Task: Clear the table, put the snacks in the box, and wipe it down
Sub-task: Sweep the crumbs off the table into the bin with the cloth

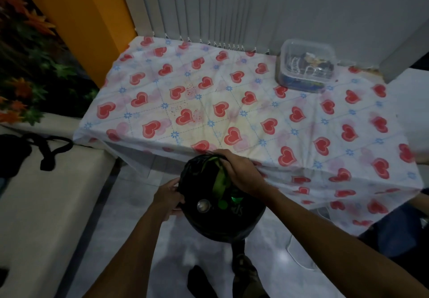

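Note:
A black trash bag (209, 221) hangs in front of the table's near edge, below the heart-patterned tablecloth (209, 103). My left hand (168, 195) grips the bag's left rim. My right hand (239, 170) is closed over the bag's far rim, beside a green wrapper or strap (219, 177). Inside the bag lie a round metal can top (203, 205) and green packaging (235, 199). A clear plastic box (305, 65) holding dark snack packets stands at the table's far right.
White vertical blinds (232, 7) hang behind the table, an orange pillar (76, 19) and artificial leaves (25, 65) stand to the left. A black strapped bag (27, 149) lies on the pale ledge at left. Tiled floor and dark footwear (243, 272) show below.

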`<state>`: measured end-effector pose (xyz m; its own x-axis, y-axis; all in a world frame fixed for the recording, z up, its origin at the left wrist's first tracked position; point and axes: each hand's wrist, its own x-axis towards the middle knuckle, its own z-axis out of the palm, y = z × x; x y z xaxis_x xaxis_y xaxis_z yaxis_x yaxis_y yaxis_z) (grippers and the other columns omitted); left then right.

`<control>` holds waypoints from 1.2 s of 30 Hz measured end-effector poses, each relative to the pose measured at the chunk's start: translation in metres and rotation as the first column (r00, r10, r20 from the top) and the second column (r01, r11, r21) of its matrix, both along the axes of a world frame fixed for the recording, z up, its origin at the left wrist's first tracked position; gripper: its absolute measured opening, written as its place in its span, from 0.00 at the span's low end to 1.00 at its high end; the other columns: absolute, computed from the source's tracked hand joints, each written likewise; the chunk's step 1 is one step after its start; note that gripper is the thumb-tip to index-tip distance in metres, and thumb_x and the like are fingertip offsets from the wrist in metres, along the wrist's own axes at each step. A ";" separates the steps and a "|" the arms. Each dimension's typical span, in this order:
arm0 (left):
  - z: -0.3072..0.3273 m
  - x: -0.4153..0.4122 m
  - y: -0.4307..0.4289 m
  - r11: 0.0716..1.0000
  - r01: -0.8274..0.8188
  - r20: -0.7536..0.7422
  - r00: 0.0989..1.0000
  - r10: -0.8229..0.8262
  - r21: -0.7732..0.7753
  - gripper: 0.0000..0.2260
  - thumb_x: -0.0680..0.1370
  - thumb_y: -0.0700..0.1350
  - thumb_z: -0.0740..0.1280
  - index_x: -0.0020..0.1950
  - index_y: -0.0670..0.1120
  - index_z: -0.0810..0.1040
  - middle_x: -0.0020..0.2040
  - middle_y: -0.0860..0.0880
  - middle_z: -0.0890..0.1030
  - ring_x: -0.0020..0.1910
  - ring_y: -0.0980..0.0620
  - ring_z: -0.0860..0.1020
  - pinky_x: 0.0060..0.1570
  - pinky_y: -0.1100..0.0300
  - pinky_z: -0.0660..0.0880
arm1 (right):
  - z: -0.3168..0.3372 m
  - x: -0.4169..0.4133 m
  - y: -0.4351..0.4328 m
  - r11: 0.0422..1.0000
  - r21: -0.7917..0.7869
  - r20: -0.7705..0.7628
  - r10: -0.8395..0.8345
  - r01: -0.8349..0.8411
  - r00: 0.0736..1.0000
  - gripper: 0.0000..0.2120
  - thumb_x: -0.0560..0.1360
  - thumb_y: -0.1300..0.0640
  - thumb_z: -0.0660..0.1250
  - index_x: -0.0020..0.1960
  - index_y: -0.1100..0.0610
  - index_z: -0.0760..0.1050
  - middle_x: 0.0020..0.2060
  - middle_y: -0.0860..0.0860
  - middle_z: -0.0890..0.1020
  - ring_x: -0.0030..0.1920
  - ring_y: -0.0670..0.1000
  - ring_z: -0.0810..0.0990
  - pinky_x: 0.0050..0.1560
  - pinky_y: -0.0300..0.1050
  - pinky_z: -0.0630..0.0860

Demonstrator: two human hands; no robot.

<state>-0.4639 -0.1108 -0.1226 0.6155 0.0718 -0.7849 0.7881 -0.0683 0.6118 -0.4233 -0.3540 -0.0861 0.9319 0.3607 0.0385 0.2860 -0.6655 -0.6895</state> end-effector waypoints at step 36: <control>-0.221 -0.037 -0.050 0.986 -0.160 0.022 0.987 0.160 0.035 0.32 0.73 0.26 0.66 0.72 0.53 0.74 0.62 0.49 0.75 0.58 0.43 0.79 0.32 0.57 0.82 | -0.160 -0.056 -0.051 0.826 0.271 -0.320 -0.406 0.494 0.856 0.12 0.85 0.54 0.55 0.64 0.53 0.74 0.56 0.45 0.81 0.56 0.40 0.79 0.58 0.34 0.73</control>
